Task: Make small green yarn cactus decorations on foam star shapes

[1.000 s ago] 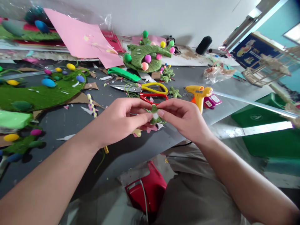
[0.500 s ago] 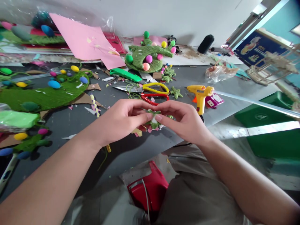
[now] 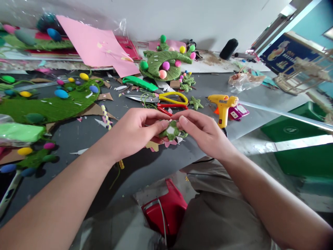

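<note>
Between my two hands, above the table's front edge, is a small green yarn-wrapped star point(image 3: 171, 131) with a white centre. My left hand point(image 3: 142, 128) is closed on its left side, thumb on top. My right hand point(image 3: 201, 128) pinches its right side, the thumb lifted a little near the edge; its other fingertips are partly hidden. Just beyond the hands lie scissors point(image 3: 162, 99) with one yellow and one red handle. A second green star point(image 3: 196, 102) rests to their right. Pink and yellow paper scraps point(image 3: 153, 146) lie under the hands.
A yellow glue gun point(image 3: 222, 106) stands at the right by a purple packet point(image 3: 238, 111). A green cutter point(image 3: 139, 83) lies behind the scissors. Green yarn shapes with coloured balls point(image 3: 65, 100) cover the left. Pink paper point(image 3: 91, 43) leans at the back. A red stool point(image 3: 166, 211) is below.
My right thumb has moved up off the star's middle, so more of its white centre shows. The star has turned slightly; the rest is nearly unchanged.
</note>
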A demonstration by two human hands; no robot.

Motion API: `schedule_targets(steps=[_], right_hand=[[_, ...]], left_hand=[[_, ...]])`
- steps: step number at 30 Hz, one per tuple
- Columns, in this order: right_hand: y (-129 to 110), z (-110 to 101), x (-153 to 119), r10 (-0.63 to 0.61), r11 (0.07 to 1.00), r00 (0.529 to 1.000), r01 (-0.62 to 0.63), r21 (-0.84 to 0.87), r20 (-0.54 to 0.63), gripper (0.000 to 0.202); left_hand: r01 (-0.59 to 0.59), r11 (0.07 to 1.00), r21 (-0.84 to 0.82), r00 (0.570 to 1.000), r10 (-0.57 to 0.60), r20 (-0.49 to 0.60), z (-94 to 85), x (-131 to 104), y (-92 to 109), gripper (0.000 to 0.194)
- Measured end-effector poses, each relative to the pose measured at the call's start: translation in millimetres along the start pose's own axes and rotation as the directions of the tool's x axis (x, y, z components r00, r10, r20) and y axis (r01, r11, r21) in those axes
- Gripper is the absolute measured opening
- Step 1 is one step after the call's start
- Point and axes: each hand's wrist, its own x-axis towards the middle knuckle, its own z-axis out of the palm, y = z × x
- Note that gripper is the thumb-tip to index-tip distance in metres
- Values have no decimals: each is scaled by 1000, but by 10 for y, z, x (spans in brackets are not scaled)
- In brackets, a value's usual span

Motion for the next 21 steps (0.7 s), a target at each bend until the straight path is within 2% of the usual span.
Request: schedule_targets(steps=[4, 9, 15, 18, 21], right_hand=[[18, -32, 6, -3, 998, 1000, 3, 59, -2, 33], [74, -127, 11, -50, 999, 999, 50, -15, -3, 24], [73, -210, -1, -135, 980, 990, 129, -151, -33, 13], [30, -169, -18, -158, 975, 985, 146, -169, -63, 8], [-3, -94, -36, -164, 978, 983, 152, -144, -77, 5]], left_hand=[[-32, 998, 59, 999, 34, -41, -6, 2, 35, 18], [-24, 996, 89, 998, 29, -62, -21, -12, 45, 18], [-16, 999, -39, 998, 14, -59, -22, -3, -18, 33], [5, 994, -107, 999, -10, -46, -11, 0, -40, 39], [36, 989, -143, 999, -39, -19, -1, -8, -42, 35]])
